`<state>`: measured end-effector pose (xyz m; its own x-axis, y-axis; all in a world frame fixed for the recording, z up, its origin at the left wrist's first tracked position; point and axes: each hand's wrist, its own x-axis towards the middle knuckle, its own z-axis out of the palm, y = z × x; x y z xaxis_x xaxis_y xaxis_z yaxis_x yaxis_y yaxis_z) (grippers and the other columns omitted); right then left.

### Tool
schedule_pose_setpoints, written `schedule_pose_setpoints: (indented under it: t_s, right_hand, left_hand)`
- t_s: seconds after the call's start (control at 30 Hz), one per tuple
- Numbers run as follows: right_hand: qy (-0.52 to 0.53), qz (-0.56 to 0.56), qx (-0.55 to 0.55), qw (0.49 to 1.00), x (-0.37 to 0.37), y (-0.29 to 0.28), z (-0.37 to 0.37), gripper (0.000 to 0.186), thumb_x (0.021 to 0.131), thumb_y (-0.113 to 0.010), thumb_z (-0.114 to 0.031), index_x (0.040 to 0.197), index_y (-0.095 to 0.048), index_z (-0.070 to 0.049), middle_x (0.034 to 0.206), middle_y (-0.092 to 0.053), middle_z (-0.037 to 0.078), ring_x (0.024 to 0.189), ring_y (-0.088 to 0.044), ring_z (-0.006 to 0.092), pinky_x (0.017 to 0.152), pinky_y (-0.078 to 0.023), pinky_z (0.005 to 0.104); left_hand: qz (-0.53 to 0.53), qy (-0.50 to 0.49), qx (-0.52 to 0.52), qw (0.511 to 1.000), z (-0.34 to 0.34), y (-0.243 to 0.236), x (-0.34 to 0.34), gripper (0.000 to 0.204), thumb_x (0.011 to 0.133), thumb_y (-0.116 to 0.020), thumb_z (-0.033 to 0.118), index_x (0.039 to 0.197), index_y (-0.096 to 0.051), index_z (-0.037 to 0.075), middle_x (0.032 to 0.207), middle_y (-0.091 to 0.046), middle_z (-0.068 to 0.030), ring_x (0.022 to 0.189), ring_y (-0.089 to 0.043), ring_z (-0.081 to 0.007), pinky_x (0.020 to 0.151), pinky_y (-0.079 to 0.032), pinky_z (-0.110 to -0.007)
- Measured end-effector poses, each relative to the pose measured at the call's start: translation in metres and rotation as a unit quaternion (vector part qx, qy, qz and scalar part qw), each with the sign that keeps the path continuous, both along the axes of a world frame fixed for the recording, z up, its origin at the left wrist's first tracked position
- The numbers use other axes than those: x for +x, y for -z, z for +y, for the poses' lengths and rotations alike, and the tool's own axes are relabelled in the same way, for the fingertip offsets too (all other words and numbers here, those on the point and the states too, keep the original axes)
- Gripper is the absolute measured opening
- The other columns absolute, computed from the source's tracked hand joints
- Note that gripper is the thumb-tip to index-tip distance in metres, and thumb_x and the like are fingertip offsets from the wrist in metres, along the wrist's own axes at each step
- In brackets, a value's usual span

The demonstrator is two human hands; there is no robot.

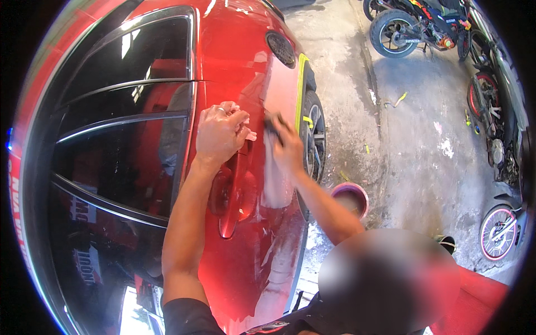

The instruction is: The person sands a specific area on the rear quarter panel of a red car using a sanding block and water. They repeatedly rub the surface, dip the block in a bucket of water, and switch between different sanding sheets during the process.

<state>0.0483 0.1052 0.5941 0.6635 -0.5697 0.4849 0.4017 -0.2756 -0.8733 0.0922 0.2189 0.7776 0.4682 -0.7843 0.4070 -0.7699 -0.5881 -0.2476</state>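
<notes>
A red car panel (pixel 223 61) stretches in front of me, with a dull, pale sanded patch (pixel 282 89) beside the wheel arch. My right hand (pixel 288 148) presses a dark sanding block (pixel 272 124) on that patch; its fingers are slightly smeared by motion. Just above the red door handle (pixel 230 206), my left hand (pixel 220 134) is closed around a crumpled, pale pinkish piece (pixel 245 125) that looks wet; its kind is unclear. Whitish wet residue (pixel 278 187) covers the panel below my right hand. Yellow tape (pixel 301 89) lines the arch edge.
The car's wheel (pixel 316 134) stands right of the arch. On the concrete floor is a pink-rimmed bucket (pixel 365 204) of murky liquid. A motorcycle (pixel 419 30) stands at the far right, and more two-wheelers line the right side. Dark car windows (pixel 123 139) lie left.
</notes>
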Motion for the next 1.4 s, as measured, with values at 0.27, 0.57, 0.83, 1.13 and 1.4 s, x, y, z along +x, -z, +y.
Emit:
schedule_pose_setpoints:
  t_s: [0.27, 0.57, 0.83, 1.13, 1.4]
  right_hand:
    - [-0.006, 0.001, -0.014, 1.0, 0.002, 0.002, -0.012, 0.046, 0.091, -0.066, -0.004, 0.137, -0.064, -0.009, 0.138, -0.062, 0.021, 0.126, -0.06, 0.0384, 0.106, -0.048, 0.0439]
    - [-0.058, -0.052, -0.023, 0.997, -0.043, 0.036, 0.022, 0.047, 0.09, -0.066, 0.003, 0.135, -0.065, -0.008, 0.145, -0.056, 0.021, 0.134, -0.055, 0.04, 0.114, -0.044, 0.0472]
    - [-0.033, -0.023, -0.044, 0.998, -0.074, 0.034, 0.034, 0.05, 0.091, -0.064, 0.002, 0.139, -0.064, -0.011, 0.14, -0.059, 0.021, 0.129, -0.058, 0.0407, 0.109, -0.047, 0.0427]
    - [-0.046, -0.018, -0.016, 0.999, -0.063, 0.042, 0.035, 0.049, 0.087, -0.066, 0.004, 0.135, -0.066, -0.008, 0.142, -0.058, 0.021, 0.128, -0.059, 0.0394, 0.11, -0.047, 0.0431]
    - [-0.067, -0.023, -0.018, 0.997, -0.114, 0.049, 0.057, 0.057, 0.088, -0.062, 0.006, 0.144, -0.057, -0.006, 0.146, -0.057, 0.022, 0.13, -0.058, 0.0417, 0.107, -0.048, 0.0475]
  left_hand:
    - [-0.007, -0.004, -0.004, 1.0, -0.003, 0.007, 0.002, 0.026, 0.08, -0.078, 0.03, 0.102, -0.075, 0.016, 0.111, -0.068, -0.0089, 0.101, -0.065, -0.0313, 0.089, -0.048, -0.047]
    - [0.0, -0.01, -0.001, 1.0, 0.006, 0.004, 0.001, 0.026, 0.08, -0.078, 0.031, 0.1, -0.075, 0.015, 0.108, -0.068, -0.0086, 0.101, -0.066, -0.0302, 0.088, -0.049, -0.047]
    - [-0.005, -0.012, -0.013, 1.0, 0.005, 0.004, 0.002, 0.022, 0.081, -0.075, 0.027, 0.098, -0.074, 0.014, 0.108, -0.069, -0.0087, 0.1, -0.066, -0.0305, 0.089, -0.048, -0.046]
    - [-0.002, -0.005, -0.016, 1.0, 0.005, 0.006, 0.005, 0.02, 0.082, -0.074, 0.027, 0.096, -0.074, 0.014, 0.108, -0.068, -0.0087, 0.099, -0.066, -0.0301, 0.088, -0.048, -0.046]
    - [-0.007, -0.008, -0.021, 1.0, 0.007, 0.01, 0.005, 0.016, 0.082, -0.074, 0.027, 0.092, -0.073, 0.014, 0.103, -0.067, -0.0066, 0.097, -0.065, -0.0292, 0.087, -0.048, -0.045]
